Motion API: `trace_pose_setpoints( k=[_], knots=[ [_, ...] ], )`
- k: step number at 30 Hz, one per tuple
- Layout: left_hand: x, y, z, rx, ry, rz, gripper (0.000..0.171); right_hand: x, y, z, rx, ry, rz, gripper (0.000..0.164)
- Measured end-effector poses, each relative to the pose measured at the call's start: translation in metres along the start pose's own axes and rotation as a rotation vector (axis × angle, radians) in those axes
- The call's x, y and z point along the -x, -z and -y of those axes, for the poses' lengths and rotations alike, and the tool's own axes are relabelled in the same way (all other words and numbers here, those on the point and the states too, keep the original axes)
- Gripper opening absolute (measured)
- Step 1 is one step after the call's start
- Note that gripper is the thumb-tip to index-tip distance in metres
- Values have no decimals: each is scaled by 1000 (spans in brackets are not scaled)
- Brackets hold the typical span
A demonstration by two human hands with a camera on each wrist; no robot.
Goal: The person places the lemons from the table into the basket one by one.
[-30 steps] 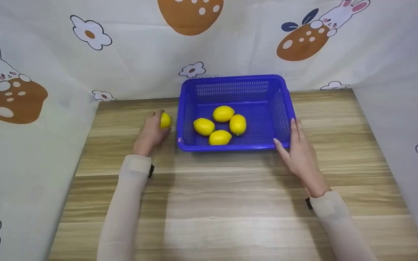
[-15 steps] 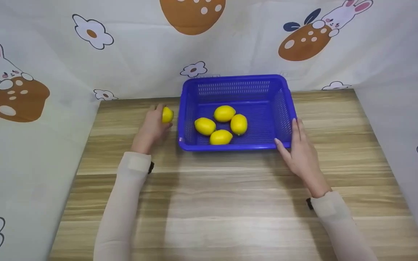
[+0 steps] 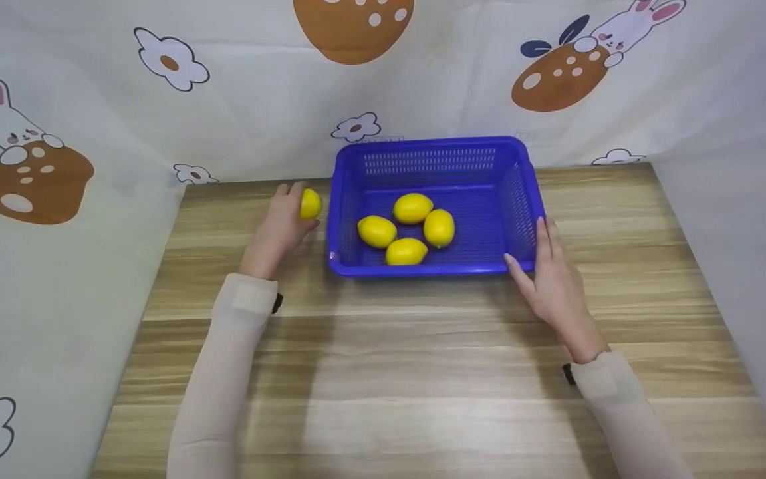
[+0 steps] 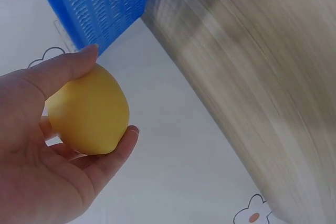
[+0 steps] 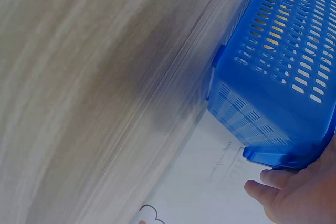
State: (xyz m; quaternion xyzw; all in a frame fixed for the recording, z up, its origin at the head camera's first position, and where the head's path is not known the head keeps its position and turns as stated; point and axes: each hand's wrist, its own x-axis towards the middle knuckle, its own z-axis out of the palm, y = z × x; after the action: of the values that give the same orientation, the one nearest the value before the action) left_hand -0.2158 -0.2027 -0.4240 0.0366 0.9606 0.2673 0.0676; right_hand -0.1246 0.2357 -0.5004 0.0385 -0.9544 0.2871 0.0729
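In the head view my left hand [image 3: 280, 225] grips a yellow lemon [image 3: 310, 203] just outside the left wall of a blue plastic basket [image 3: 429, 271]. The left wrist view shows the thumb and fingers of that hand [image 4: 50, 145] curled round the lemon [image 4: 94, 111], with the basket's slotted wall [image 4: 97, 9] beyond. Several more lemons [image 3: 406, 252] lie inside the basket, grouped toward its left half. My right hand [image 3: 556, 286] rests against the basket's front right corner, fingers straight along the right side and thumb at the front rim. Its fingertips [image 5: 262, 190] show at the rim in the right wrist view.
The basket stands toward the back of a wood-grain table [image 3: 409, 386]. A pale cloth backdrop [image 3: 250, 86] with rabbit and flower prints rises behind the table and along both sides.
My left hand has moved a little away from me and toward the right with the lemon, now beside the basket's upper left side. The right hand and the lemons in the basket stay put.
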Motion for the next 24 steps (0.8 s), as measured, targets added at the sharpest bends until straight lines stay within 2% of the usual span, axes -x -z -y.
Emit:
trace_pose_setpoints(
  k=[11, 24],
  knots=[
    [2, 9, -19, -86, -34, 11, 69, 0, 0, 0, -4, 11, -16, 87],
    [0, 17, -33, -68, -85, 42, 67, 1, 0, 0, -9, 21, -26, 87]
  ],
)
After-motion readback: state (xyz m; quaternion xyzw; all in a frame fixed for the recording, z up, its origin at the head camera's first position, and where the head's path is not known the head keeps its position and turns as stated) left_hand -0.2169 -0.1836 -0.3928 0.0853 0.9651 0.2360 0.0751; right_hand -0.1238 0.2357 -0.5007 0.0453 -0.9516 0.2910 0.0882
